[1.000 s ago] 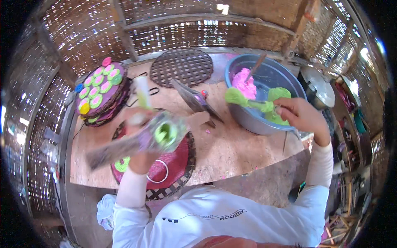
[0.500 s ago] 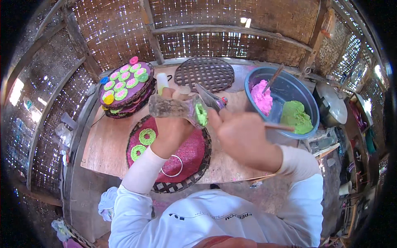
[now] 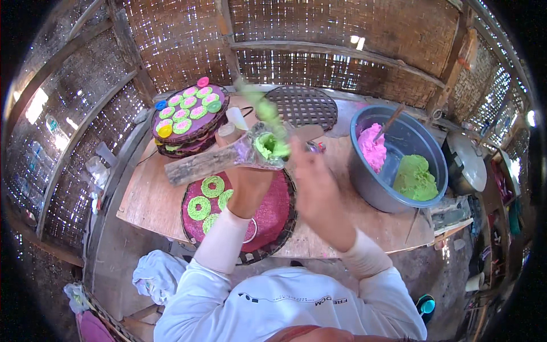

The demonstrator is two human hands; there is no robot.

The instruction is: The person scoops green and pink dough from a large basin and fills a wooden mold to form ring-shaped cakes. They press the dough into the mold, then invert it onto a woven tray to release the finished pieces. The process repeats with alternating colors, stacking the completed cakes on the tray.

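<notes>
My left hand is closed around a press with a weathered wooden handle and an open mouth packed with green dough. Close beside that mouth, my right hand is blurred, its fingers wrapped round a spatula whose blade is smeared green and points up and away. Beneath my left forearm lies a round tray with a dark red cloth, bearing several green dough rings and a thin white hoop, partly hidden by my wrist.
A grey-blue tub at the right holds pink dough, green dough and a stick. Stacked trays with pink-and-green rings and coloured caps stand back left. A woven lattice tray lies behind. A lidded pot stands far right.
My right hand has drawn in to the left and turned the spatula's blade up and away. The press has swung so its handle slants down-left. The view has shifted, uncovering more green rings.
</notes>
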